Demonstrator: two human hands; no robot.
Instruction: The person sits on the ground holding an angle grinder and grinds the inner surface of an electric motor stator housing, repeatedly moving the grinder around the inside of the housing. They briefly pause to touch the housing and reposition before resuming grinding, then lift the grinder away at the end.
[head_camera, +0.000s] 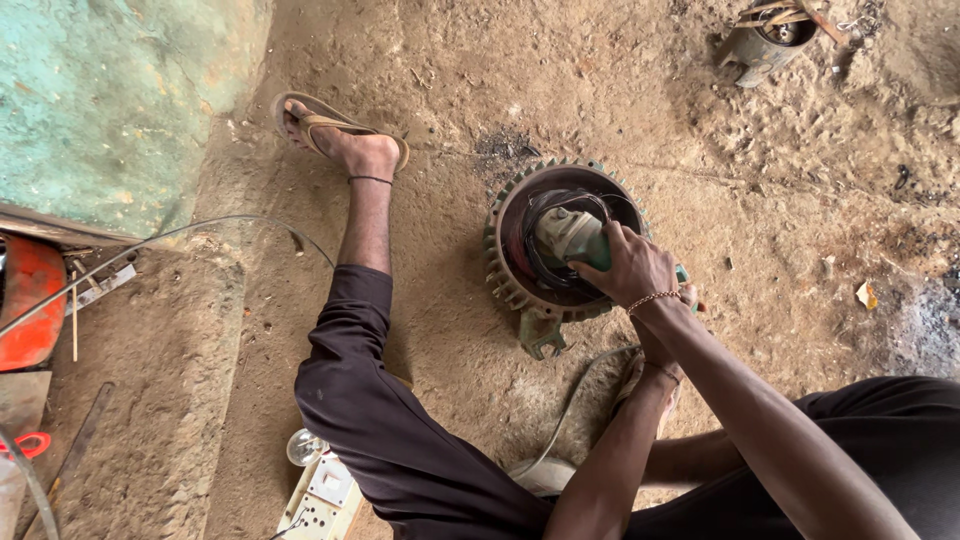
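While gripping grinder (572, 238), hands (640, 272) inside housing rim (500, 262).

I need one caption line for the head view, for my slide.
Seated on dirt floor, both hands hold a green power tool inside a finned motor housing.

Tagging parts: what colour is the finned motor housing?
Faded green motor housing, rusty-brown inside; head view shows it best.

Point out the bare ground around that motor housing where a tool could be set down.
Free: the dirt right of the motor housing, toward the paper scrap, and the patch between the housing and the sandalled foot. Crowded: under the hands, by the cable, and the switch box below the knee.
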